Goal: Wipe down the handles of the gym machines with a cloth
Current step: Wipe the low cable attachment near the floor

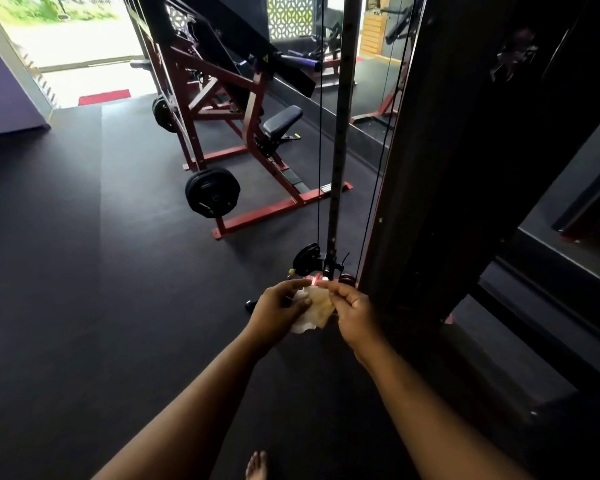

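Holding: both hands meet on a cloth (313, 308) low in the head view, at 6 o'clock from the pulley (307, 259).
Left hand (280, 308): fingers curled round the cloth's left side, thumb across its front.
Right hand (352, 308): fingertips pinch the cloth's upper right edge.
Cloth: pale, crumpled, white at its lower corner, just below the pulley, near the column (440, 168).
Cables: thin black lines run up at 12 o'clock from the pulley.
Red machine (243, 133): at 11 o'clock, well apart, with a black plate (212, 197) and a seat (282, 121).
Foot (257, 465): bare, at the bottom edge on the dark floor (84, 271).
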The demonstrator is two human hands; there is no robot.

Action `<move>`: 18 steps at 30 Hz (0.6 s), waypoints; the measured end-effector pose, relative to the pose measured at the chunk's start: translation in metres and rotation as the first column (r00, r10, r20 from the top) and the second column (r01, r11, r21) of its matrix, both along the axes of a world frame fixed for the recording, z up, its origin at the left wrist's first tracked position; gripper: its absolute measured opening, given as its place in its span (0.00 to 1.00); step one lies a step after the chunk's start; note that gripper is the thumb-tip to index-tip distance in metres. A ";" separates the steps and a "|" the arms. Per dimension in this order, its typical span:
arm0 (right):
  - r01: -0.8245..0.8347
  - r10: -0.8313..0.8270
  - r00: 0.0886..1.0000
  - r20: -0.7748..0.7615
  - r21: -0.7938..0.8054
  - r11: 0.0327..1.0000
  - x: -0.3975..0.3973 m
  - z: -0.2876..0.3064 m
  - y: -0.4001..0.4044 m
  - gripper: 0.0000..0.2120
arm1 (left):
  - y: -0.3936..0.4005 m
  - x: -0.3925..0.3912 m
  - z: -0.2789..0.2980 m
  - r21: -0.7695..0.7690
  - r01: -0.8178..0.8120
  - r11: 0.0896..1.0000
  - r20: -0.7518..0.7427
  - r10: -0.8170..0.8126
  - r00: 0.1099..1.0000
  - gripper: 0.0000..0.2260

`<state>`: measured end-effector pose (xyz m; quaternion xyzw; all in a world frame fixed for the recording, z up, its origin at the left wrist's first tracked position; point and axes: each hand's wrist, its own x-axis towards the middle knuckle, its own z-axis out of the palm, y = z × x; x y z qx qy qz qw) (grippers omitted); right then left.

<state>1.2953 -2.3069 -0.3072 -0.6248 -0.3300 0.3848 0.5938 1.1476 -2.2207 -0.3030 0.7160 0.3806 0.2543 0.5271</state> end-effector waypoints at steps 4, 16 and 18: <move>0.015 -0.008 0.996 0.089 -0.083 0.996 0.015 -0.013 0.039 0.13 | 0.052 0.006 -0.013 0.256 0.041 0.966 -0.243 0.024 0.970 0.12; 0.090 0.208 0.659 0.722 -0.351 0.932 0.039 -0.049 0.171 0.08 | 0.202 0.032 -0.057 0.278 0.305 0.911 -0.511 -0.129 0.850 0.19; 0.129 0.190 0.728 0.659 -0.404 0.906 0.049 -0.062 0.184 0.05 | 0.221 0.037 -0.068 0.251 0.374 0.893 -0.595 -0.162 0.787 0.26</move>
